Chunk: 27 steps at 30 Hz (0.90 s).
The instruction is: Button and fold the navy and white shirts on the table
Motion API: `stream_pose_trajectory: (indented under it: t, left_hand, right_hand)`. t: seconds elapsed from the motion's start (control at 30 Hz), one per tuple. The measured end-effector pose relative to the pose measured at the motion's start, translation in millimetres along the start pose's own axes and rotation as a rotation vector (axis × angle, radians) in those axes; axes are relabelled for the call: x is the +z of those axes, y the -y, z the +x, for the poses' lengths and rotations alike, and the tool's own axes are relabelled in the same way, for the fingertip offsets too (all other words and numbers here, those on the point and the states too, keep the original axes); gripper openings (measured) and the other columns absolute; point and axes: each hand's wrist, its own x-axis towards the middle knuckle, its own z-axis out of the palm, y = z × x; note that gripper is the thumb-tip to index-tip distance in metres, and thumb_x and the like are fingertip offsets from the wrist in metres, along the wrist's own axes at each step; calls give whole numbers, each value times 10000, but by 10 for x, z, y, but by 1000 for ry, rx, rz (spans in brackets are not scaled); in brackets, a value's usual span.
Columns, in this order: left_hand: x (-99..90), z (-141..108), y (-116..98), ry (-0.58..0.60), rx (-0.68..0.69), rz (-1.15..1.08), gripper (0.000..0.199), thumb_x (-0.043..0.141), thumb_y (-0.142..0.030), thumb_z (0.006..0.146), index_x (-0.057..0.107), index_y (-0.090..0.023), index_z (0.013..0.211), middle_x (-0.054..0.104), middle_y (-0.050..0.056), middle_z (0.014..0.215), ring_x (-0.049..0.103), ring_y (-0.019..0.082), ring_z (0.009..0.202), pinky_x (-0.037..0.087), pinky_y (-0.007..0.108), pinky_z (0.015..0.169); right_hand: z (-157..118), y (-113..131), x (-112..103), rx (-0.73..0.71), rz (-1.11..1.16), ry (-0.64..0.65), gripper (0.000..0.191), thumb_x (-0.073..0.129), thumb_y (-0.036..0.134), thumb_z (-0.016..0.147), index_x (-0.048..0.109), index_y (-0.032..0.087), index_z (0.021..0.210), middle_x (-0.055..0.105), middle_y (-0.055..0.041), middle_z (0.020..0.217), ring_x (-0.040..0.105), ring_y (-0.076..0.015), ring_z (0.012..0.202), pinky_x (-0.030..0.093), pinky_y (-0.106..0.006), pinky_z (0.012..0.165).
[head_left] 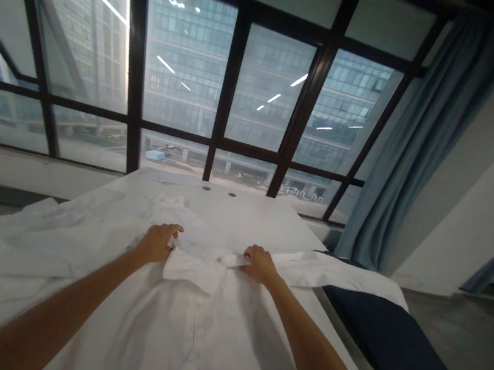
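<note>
A white collared shirt (pixel 182 317) lies spread over the table, its button front running toward me and its collar (pixel 193 269) at the far end. My left hand (pixel 158 243) pinches the cloth at the left side of the collar. On the other side my right hand (pixel 258 264) has its fingers closed on the right part of the collar. One sleeve (pixel 340 274) stretches out to the right, across a dark navy folder-like item. More white cloth (pixel 37 235) lies rumpled at the left; I cannot tell whether it is a separate garment.
The white table (pixel 265 215) reaches back to a row of dark-framed windows (pixel 264 89). A dark navy flat item (pixel 386 333) overhangs the table's right edge. Several sheets of paper (pixel 174 178) lie at the far edge. A blue curtain (pixel 423 142) hangs at the right.
</note>
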Motion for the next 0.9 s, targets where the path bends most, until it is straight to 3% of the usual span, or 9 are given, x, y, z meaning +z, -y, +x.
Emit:
stream_pose_trajectory:
  t: [0.1,0.2,0.3,0.37,0.43,0.57,0.7,0.8,0.9]
  left_hand:
    - [-47,-114,-191,-56,26,103,454,545,-85,624,614,-233,1048,639,70,1105,559,257,1083,333,418,994]
    - [-166,-242,-316,-129,-91,212,464,542,-76,636,597,-207,1078,573,125,1178,501,313,1141,317,484,983]
    - [-251,-390,-382,38,-195,152,491,602,-102,602,557,-181,1085,555,130,1127,526,310,1085,396,431,906]
    - [-242,-476,-405,190,-195,0,575,686,-163,562,515,-180,1111,552,114,1133,551,283,1060,432,376,887]
    - [-178,-532,-420,230,-194,-120,643,745,-246,542,486,-175,1126,552,117,1154,564,275,1059,448,357,894]
    - [16,-537,-424,42,-183,-219,439,636,-335,723,497,-158,1100,590,150,1127,592,273,1044,472,370,880]
    - [95,-441,-412,-98,-184,-380,376,546,-389,825,519,-179,1136,660,115,1035,649,242,942,507,353,835]
    - [45,-346,-406,-135,-172,-435,332,578,-374,801,595,-196,1080,688,86,963,658,226,877,521,331,803]
    - [-39,-254,-384,-207,-119,-468,256,553,-381,817,680,-201,946,694,86,945,638,222,896,508,344,852]
  right_hand:
    - [-93,181,-55,-59,47,-81,343,665,219,745,614,191,1083,584,-95,1130,506,-248,1082,353,-354,896]
    - [-227,408,-116,-163,144,-80,366,633,189,756,597,204,1120,574,-85,1128,530,-222,1044,383,-335,885]
    - [-375,656,-72,-249,246,22,513,732,377,695,578,208,1154,571,-81,1130,562,-224,986,427,-326,838]
    - [-442,807,15,-219,253,58,687,786,512,596,570,199,1169,563,-93,1149,563,-254,996,441,-345,825]
    - [-469,922,111,-168,235,42,635,758,528,636,578,203,1151,556,-97,1158,559,-257,1009,443,-343,815]
    - [-398,1004,198,-148,286,-91,238,520,375,896,624,192,1006,588,-94,1067,568,-195,954,423,-282,801]
    - [-191,949,123,-39,396,-247,388,350,366,976,601,188,741,619,-68,796,558,-160,752,391,-248,708]
    - [0,875,57,34,493,-315,432,335,387,970,566,191,662,592,-35,648,507,-143,617,348,-240,602]
    - [149,798,21,21,582,-313,418,377,403,938,570,184,639,592,-24,621,498,-132,591,331,-229,561]
